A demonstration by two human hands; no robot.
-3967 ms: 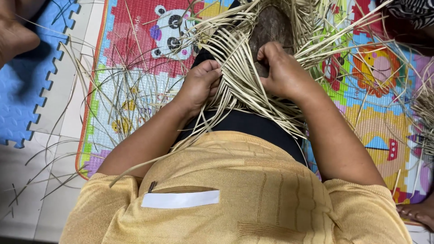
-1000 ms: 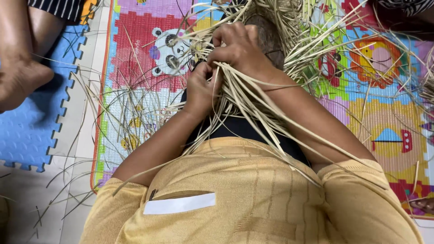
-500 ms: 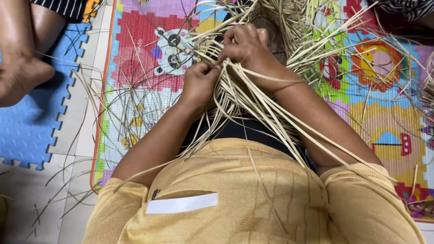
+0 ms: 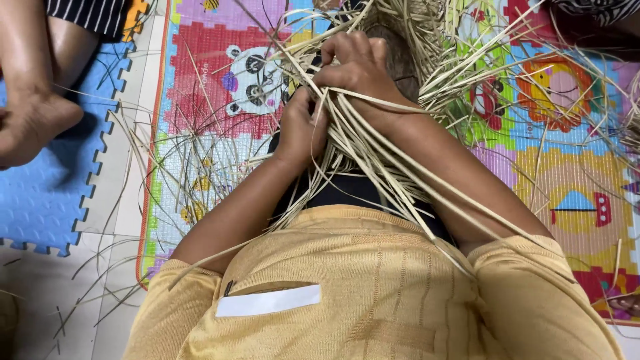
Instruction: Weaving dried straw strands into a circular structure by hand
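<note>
A bundle of long pale straw strips [image 4: 373,160] fans out from a woven piece at the top of the view and trails down over my lap and yellow shirt. My left hand [image 4: 301,128] is closed around a bunch of these strips just left of the middle. Just above it, my right hand [image 4: 359,65] is curled over other strips and pinches them at the woven edge. The two hands almost touch. The woven piece [image 4: 407,27] is largely hidden behind my hands and loose straw.
A colourful children's play mat [image 4: 220,87] with animal pictures lies under the work. Blue foam puzzle tiles [image 4: 40,200] lie to the left, where another person's bare leg and foot [image 4: 33,113] rest. Loose straw strips [image 4: 153,193] are scattered over the mat and floor.
Four seconds ago my hands were apart on the strips lower down; they have since moved up and together at the woven edge. Over the last second they only shifted slightly.
</note>
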